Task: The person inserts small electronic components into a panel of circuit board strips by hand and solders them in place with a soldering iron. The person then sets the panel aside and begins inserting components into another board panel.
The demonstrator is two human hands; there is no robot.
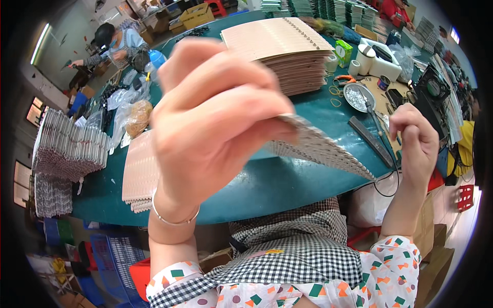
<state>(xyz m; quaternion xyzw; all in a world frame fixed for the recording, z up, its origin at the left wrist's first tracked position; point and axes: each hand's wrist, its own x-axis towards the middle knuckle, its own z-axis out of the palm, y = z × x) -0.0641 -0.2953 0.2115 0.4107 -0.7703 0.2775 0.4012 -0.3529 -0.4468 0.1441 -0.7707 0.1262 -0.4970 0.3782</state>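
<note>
My left hand [221, 113], large and a little blurred close to the camera, pinches a thin circuit board panel [323, 149] by one edge. The panel is tilted and seen nearly edge-on, with rows of small parts along it; its far corner slopes down to the right. Off to the right, my raised right hand [415, 141] is apart from the panel, its fingers curled in. Whether anything small is in those fingers I cannot make out. Beyond the left hand stands a tall stack of beige board panels [277, 38]. More panels [139, 172] lie partly hidden behind my left wrist.
On the green table [277, 185] are a dish of small silvery pieces [352, 102], orange-handled pliers [345, 79], a dark bar [370, 141] and a white container [382, 64]. A tall stack of panels [72, 143] stands at left. Another person [120, 46] works at far left.
</note>
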